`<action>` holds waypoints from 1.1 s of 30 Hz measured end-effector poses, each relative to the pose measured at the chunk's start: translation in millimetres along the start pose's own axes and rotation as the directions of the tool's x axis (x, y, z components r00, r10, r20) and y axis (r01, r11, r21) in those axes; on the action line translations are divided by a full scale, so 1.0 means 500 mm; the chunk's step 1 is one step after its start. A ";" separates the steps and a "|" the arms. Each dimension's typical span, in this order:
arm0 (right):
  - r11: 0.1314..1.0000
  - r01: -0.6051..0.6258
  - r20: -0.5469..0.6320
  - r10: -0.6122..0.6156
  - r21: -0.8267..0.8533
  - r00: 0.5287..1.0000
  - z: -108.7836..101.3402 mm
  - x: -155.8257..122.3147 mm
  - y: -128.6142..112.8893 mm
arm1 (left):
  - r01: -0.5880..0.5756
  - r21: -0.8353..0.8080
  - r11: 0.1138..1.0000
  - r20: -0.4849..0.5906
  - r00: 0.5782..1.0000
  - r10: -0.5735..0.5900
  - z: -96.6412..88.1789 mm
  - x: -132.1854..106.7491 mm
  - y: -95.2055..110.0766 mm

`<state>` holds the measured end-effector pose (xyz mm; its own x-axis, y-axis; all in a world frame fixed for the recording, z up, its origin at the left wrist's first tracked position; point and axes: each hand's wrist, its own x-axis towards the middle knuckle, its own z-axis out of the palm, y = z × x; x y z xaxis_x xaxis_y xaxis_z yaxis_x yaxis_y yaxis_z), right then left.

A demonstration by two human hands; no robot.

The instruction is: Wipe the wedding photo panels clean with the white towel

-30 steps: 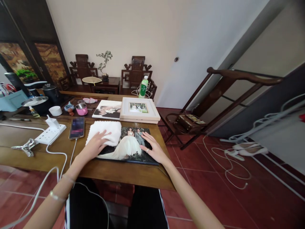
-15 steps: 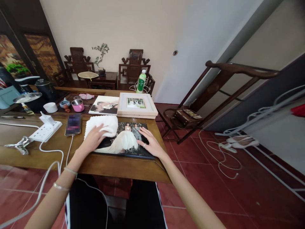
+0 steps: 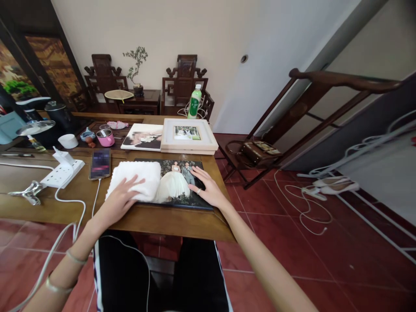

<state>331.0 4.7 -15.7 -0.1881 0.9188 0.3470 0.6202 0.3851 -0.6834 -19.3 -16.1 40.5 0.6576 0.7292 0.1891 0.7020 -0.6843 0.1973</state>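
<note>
A wedding photo panel (image 3: 175, 186) lies flat near the front edge of the wooden table (image 3: 182, 221). Its left part is covered by a white fluffy cloth (image 3: 143, 171). My left hand (image 3: 125, 195) rests on the cloth with its fingers spread, pressing it against the panel. On the panel's right side, my right hand (image 3: 206, 188) lies with outstretched fingers and a ring on one of them. Nothing is gripped in it.
Behind the panel stand a white framed photo (image 3: 208, 136) and another print (image 3: 133, 141). To the left are a phone (image 3: 100, 164), a power strip (image 3: 66, 173) with cables, and a pink cup (image 3: 105, 138). A green bottle (image 3: 194, 103) stands at the back.
My left hand has moved the cloth toward me and a little left, and the cloth now lies flatter. My right hand stays on the panel. The view has shifted slightly.
</note>
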 end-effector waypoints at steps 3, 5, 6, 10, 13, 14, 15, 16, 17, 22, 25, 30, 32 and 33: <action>1.000 0.002 -0.001 -0.002 -0.004 1.000 0.001 0.000 0.002 | -0.030 0.006 1.000 0.038 0.999 0.029 -0.005 -0.027 0.029; 1.000 0.006 -0.006 -0.006 0.005 1.000 0.001 0.001 0.002 | 0.000 0.020 1.000 0.018 1.000 0.000 0.000 -0.014 0.030; 1.000 0.008 -0.007 -0.008 0.009 1.000 0.001 0.001 0.003 | 0.028 0.029 0.999 -0.001 1.000 -0.028 0.005 0.001 0.027; 1.000 0.008 -0.002 -0.008 0.019 1.000 -0.001 0.001 0.002 | 0.165 0.071 0.984 -0.064 0.985 -0.161 0.028 0.097 -0.007; 1.000 -0.002 0.004 0.002 0.023 1.000 -0.003 0.001 0.001 | 0.242 0.094 0.966 -0.115 0.966 -0.230 0.036 0.167 -0.037; 1.000 -0.004 0.005 0.004 0.025 1.000 -0.003 0.001 0.001 | 0.252 0.098 0.963 -0.126 0.963 -0.239 0.037 0.184 -0.045; 1.000 -0.004 0.006 0.004 0.026 1.000 -0.003 0.001 0.001 | 0.255 0.101 0.962 -0.130 0.962 -0.241 0.037 0.195 -0.051; 1.000 -0.003 0.007 0.003 0.027 1.000 -0.003 0.001 0.001 | 0.249 0.104 0.963 -0.126 0.964 -0.235 0.037 0.200 -0.056; 1.000 -0.003 0.008 0.003 0.029 1.000 -0.003 0.001 0.001 | 0.235 0.106 0.966 -0.117 0.968 -0.222 0.036 0.199 -0.057; 1.000 -0.003 0.015 0.003 0.026 1.000 -0.003 0.001 0.000 | 0.096 0.088 0.991 -0.037 0.995 -0.093 0.023 0.110 -0.019; 0.999 0.004 0.012 -0.004 0.033 1.000 -0.003 0.001 -0.001 | -0.003 0.041 0.999 0.016 1.000 0.002 0.007 0.026 0.027; 0.998 -0.019 -0.009 0.020 0.066 1.000 -0.002 0.002 -0.006 | -0.035 0.006 0.999 0.078 0.996 0.034 -0.008 -0.039 0.079; 0.996 -0.025 -0.012 0.026 0.085 1.000 -0.001 0.002 -0.007 | 0.002 0.010 1.000 0.057 0.998 -0.003 -0.005 -0.017 0.079; 0.995 -0.024 -0.010 0.025 0.093 1.000 -0.001 0.002 -0.008 | 0.027 0.014 1.000 0.044 0.999 -0.028 -0.002 0.003 0.076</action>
<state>328.6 3.9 -12.4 -0.1649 0.9272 0.3363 0.5510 0.3694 -0.7483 8.1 -40.9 49.4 0.6491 0.7475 0.1408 0.7235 -0.6639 0.1892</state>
